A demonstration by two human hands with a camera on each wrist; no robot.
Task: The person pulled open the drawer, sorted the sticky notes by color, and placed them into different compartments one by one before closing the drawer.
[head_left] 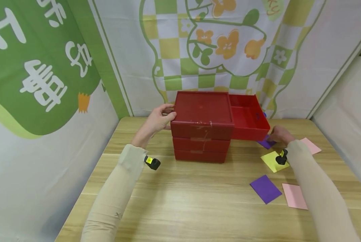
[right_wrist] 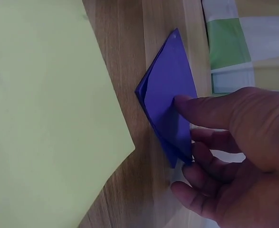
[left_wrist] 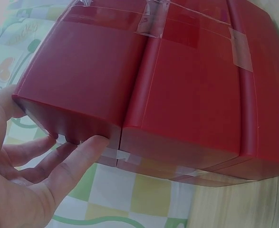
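A dark red cabinet of three stacked drawers (head_left: 202, 146) stands at the back of the table. My left hand (head_left: 157, 121) touches its upper left side, with fingertips against the side wall (left_wrist: 84, 124) in the left wrist view. From the right side of the cabinet the top drawer (head_left: 249, 117) sticks out. Beside that drawer, my right hand (head_left: 280, 135) pinches a piece of folded purple paper (right_wrist: 168, 85). In the right wrist view the thumb lies on its face and the other fingers are partly hidden behind it.
Yellow paper (head_left: 272, 161) lies just in front of my right hand. Nearer are another purple paper (head_left: 265, 189) and a pink paper (head_left: 293, 196); a second pink one (head_left: 311, 146) is at the right. A patterned curtain (head_left: 195, 79) hangs behind the cabinet.
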